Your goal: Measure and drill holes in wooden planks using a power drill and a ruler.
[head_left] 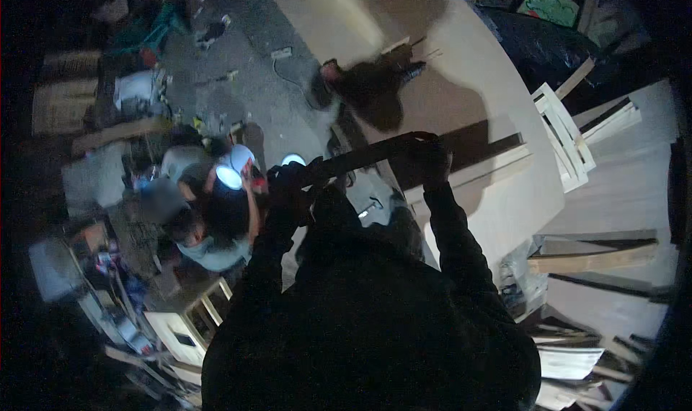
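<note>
Above the near edge of a broad pale wooden surface (515, 202), a person in dark long sleeves holds up a long, narrow dark strip (364, 156) with both hands. The strip runs crosswise in front of the chest, slanting so that its right end sits higher in view than its left. The right hand (431, 160) has its fingers closed around the right end. The left hand (288, 189) grips the other end, its separate fingers lost in deep shadow.

Beyond the strip, two pale wood lengths (472, 173) lie side by side on the surface, and farther up is a dark shape (375, 90) too dim to identify. A large shadow falls over the middle of the boards. Just past the right edge stands or leans a pale slatted frame (564, 138); whether it is upright cannot be told. Near it at upper right is black plastic sheeting (533, 47), and at lower right are loose wood offcuts (569, 360).

To the left, a co-worker in a light top (216, 251) is next to a bright round lamp (234, 167). A pale wooden box-like frame (176, 333) sits at lower left, and a cable with a white block (281, 52) lies on the grey floor (252, 72).
</note>
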Available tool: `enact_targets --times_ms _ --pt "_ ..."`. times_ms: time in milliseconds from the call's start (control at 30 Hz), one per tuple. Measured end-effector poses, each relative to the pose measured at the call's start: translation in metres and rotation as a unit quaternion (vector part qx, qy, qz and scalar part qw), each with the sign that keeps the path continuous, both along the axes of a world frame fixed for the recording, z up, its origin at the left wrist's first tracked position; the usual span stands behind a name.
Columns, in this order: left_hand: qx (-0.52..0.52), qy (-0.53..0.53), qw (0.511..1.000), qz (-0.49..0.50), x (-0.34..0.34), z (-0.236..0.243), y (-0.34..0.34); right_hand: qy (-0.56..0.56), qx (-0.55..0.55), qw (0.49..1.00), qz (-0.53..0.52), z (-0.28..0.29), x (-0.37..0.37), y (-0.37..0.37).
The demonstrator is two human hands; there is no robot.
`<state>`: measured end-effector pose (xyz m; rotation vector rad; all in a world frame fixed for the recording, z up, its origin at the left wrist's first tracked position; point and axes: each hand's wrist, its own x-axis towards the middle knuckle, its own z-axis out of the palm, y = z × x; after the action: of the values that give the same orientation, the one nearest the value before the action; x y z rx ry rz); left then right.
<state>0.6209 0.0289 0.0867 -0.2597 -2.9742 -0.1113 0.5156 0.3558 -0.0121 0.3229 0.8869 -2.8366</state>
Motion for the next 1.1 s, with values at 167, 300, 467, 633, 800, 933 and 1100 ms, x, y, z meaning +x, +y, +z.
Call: enact_targets --times_ms 167,300,467,633,800,933,1100 --pt "0.12 -0.029 0.986 -0.107 -0.139 -0.012 -0.102 0.066 0.38 0.923 -0.004 0.022 -0.089 -0.093" --pt "0.043 0.005 0.984 -0.17 -0.287 -0.011 -0.159 0.134 0.62 0.759 -0.146 -0.026 -0.158 -0.135" --pt "0.157 -0.061 0.921 -0.352 -0.442 -0.027 -0.171 -0.026 0.152 0.959 -0.239 -0.036 -0.233 -0.176" --pt "0.031 -0.122 0.915 -0.383 -0.536 -0.07 -0.152 -0.21 0.528 0.775 -0.277 -0.021 -0.27 -0.193" --pt "0.165 -0.22 0.838 -0.47 -0.609 -0.113 -0.123 -0.276 0.58 0.697 -0.318 -0.082 -0.266 -0.205" --pt "0.172 -0.255 0.81 -0.499 -0.63 -0.14 -0.138 -0.303 0.665 0.614 -0.299 -0.055 -0.278 -0.238" --pt "0.238 -0.243 0.757 -0.558 -0.647 -0.16 -0.122 -0.316 0.639 0.581 -0.393 -0.096 -0.262 -0.252"
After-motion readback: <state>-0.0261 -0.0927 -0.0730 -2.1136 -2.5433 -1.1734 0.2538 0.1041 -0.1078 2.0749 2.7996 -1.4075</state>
